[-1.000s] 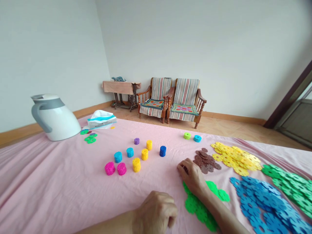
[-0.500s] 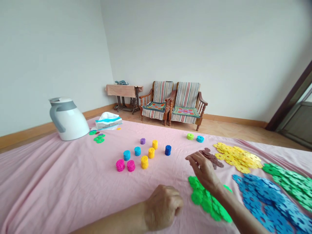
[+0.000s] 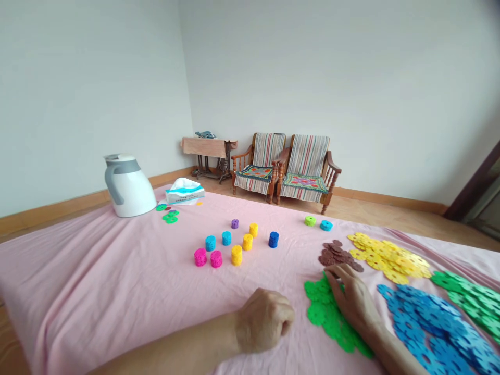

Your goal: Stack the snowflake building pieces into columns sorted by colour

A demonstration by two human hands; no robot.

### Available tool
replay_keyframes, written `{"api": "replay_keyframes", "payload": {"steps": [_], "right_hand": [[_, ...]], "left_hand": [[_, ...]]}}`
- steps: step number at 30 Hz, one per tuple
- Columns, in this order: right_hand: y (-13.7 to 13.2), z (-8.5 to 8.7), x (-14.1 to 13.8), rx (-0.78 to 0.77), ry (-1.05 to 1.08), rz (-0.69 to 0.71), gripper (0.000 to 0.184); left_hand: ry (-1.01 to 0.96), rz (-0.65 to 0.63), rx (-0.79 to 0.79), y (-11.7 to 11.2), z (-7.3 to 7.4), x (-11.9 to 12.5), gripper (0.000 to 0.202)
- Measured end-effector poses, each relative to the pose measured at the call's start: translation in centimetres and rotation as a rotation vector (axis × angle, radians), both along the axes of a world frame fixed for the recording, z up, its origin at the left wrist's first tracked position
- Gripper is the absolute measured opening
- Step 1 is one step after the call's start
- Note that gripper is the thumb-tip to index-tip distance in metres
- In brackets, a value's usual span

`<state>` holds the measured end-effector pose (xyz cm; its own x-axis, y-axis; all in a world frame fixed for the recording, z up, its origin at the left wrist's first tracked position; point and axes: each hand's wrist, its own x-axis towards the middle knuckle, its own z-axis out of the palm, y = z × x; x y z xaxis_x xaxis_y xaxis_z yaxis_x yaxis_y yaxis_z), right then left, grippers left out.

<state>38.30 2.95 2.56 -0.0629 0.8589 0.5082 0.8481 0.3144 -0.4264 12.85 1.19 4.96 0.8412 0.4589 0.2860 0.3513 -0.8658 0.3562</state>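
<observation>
My left hand (image 3: 265,320) is closed in a fist on the pink cloth (image 3: 156,297), knuckles up; whatever it may hold is hidden. To its right, my right hand (image 3: 353,294) rests over a pile of bright green snowflake discs (image 3: 326,307), thumb and bent fingers a little apart among them. Its fingertips come close to a small heap of brown discs (image 3: 336,255). Ahead of the left hand stand short stacks of discs: pink stacks (image 3: 216,259), yellow stacks (image 3: 236,255), light blue stacks (image 3: 210,243), a purple stack (image 3: 235,224) and a dark blue stack (image 3: 274,239).
Yellow discs (image 3: 390,258), blue discs (image 3: 433,323) and darker green discs (image 3: 472,297) lie in piles at right. A lime stack (image 3: 310,221) and a blue stack (image 3: 326,225) stand farther back. At left are a white jug (image 3: 135,192), a tissue box (image 3: 185,194) and loose green discs (image 3: 171,217).
My right hand has moved from beside the brown discs back toward me, down onto the bright green pile. My left fist stays in place. The view has turned slightly left.
</observation>
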Motion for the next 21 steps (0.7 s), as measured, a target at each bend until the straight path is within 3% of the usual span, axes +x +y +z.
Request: {"api": "replay_keyframes", "payload": {"steps": [8, 21], "right_hand": [[0.1, -0.6, 0.0, 0.006, -0.052, 0.014, 0.026], [-1.6, 1.6, -2.3, -0.098, 0.079, 0.272, 0.027]], "left_hand": [[-0.078, 0.004, -0.011, 0.0, -0.2, -0.1, 0.020], [-0.088, 0.014, -0.032, 0.1, -0.5, -0.1, 0.019]]}}
